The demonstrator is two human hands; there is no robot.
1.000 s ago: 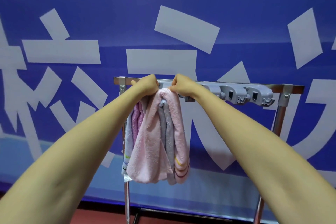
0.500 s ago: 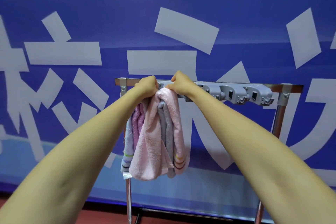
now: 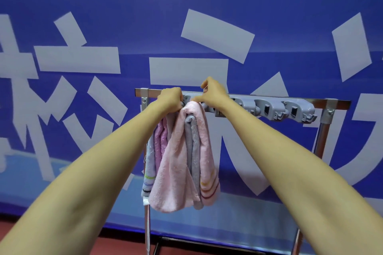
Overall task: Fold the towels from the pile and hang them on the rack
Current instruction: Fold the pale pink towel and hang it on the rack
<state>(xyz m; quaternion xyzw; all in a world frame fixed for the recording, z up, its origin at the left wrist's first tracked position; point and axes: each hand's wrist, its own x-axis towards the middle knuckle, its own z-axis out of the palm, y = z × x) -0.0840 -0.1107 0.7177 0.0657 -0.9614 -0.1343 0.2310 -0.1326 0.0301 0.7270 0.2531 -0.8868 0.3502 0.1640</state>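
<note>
Pink towel point(image 3: 180, 161) hangs limp just below both hands on the rack point(image 3: 342, 103); left hand point(image 3: 170, 99) grips its top fold, right hand point(image 3: 213, 93) pinches beside it. Soft, light: I'd hold the gathered top.

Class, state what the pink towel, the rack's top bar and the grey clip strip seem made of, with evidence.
Pink towel: terry cloth, fuzzy matte pile. Top bar: probably polished steel, shiny reflections. Grey clip strip: likely moulded plastic, dull even grey.
</note>
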